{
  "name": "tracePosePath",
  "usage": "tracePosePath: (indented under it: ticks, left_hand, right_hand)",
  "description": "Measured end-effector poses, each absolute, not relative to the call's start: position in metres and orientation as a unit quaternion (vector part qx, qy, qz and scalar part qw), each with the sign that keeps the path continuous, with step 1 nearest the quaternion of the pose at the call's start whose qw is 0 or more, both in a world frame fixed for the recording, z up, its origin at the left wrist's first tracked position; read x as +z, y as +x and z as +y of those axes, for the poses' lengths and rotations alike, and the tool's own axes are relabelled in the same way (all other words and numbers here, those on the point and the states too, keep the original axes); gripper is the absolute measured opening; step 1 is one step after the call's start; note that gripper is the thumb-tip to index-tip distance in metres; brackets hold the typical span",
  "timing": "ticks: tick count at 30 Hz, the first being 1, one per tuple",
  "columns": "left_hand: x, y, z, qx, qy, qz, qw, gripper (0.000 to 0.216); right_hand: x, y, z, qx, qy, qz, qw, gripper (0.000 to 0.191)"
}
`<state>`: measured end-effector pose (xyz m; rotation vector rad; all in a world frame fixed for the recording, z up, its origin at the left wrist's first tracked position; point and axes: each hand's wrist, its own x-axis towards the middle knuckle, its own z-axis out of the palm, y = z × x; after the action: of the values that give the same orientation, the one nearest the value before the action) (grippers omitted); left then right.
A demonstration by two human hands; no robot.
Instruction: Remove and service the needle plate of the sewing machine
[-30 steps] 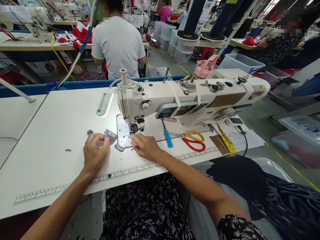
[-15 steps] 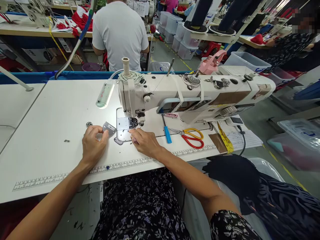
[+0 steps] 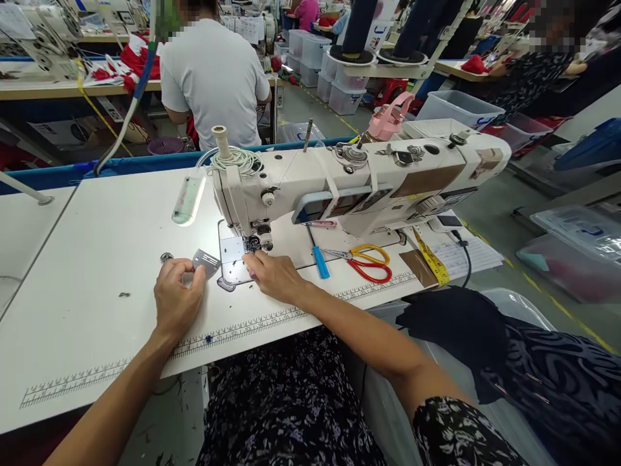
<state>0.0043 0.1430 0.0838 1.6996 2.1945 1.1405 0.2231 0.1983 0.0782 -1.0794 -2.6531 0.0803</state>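
Between the thumb and fingers of my left hand (image 3: 175,298) is a grey metal needle plate (image 3: 206,263) with slots, held tilted just left of the machine bed. My right hand (image 3: 276,277) is closed, its fingertips at the bed by the presser foot (image 3: 252,244) of the white sewing machine (image 3: 286,175). Whatever those fingers may pinch is hidden. Dark lint lies on the bed's slide plate (image 3: 229,248). A small round metal part (image 3: 166,257) rests on the table behind my left hand.
Right of my right hand lie a blue-handled screwdriver (image 3: 321,262) and scissors (image 3: 369,262) with red and yellow handles. A yellow tape measure (image 3: 431,259) hangs near the table's right end. Dark fabric (image 3: 460,330) fills a bin at my right. A person (image 3: 213,84) sits beyond the table.
The camera view has shifted and turned slightly. Both hands keep nearly the same places at the machine, the needle plate still in my left.
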Motion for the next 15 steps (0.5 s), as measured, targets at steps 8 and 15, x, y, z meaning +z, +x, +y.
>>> tracePosePath:
  ticks: [8,15]
  left_hand:
    - [0.075,-0.004,0.147,0.337,0.562,0.753,0.054,0.023]
    - [0.079,-0.002,0.142,0.328,0.557,0.763,-0.006,0.029]
  right_hand:
    - [0.079,0.239,0.18,-0.026,-0.372,-0.915,0.153,0.031]
    - [0.097,0.271,0.187,0.348,-0.394,-0.81,0.259,0.037]
